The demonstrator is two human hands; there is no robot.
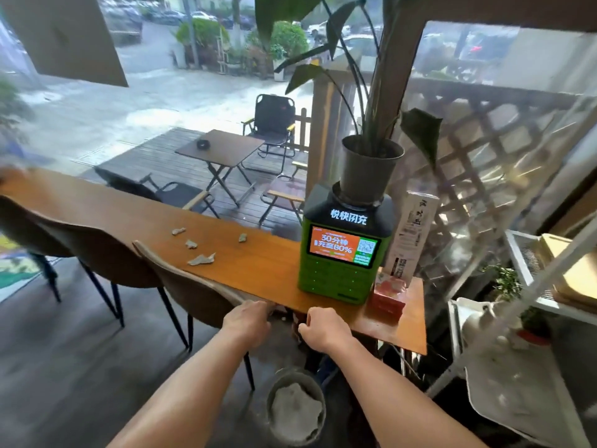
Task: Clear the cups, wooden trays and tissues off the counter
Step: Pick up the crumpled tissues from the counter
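Head view: four tissues on counter; left hand grips one chair.

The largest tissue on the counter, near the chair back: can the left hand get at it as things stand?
Probably yes. The largest tissue lies on the counter just beyond the chair back, with nothing standing between it and the left hand, which need only pass over the chair's top edge.
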